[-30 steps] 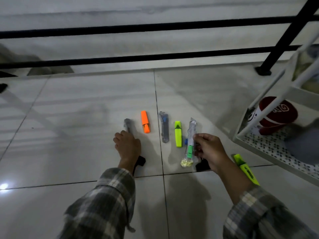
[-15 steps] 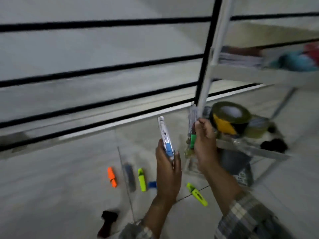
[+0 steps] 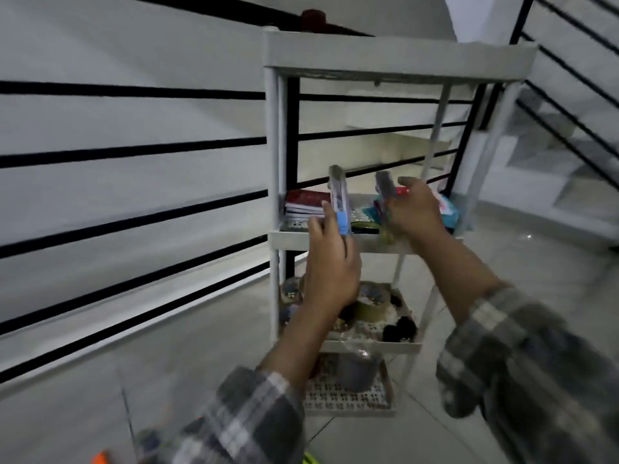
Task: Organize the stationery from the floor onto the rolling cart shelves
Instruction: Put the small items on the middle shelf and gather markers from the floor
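A white rolling cart (image 3: 398, 55) with several shelves stands in front of me. My left hand (image 3: 330, 262) grips a clear packet with a blue band (image 3: 340, 202), held upright before the second shelf (image 3: 368, 241). My right hand (image 3: 415, 212) grips a second clear packet (image 3: 385, 185) over that same shelf. Red notebooks (image 3: 306, 204) lie at the shelf's left and a teal item (image 3: 449, 211) at its right. An orange highlighter (image 3: 99, 458) and a yellow-green one (image 3: 311, 458) lie on the floor at the bottom edge.
A lower shelf (image 3: 375, 346) holds tape rolls and dark small items. The bottom shelf (image 3: 348, 396) carries a round object. Black horizontal railing bars (image 3: 134, 150) run behind and left of the cart. A staircase railing (image 3: 569, 105) rises at the right.
Both hands lifted their packets from near the floor up to the cart's second shelf. The view swung up from the floor items to the cart.
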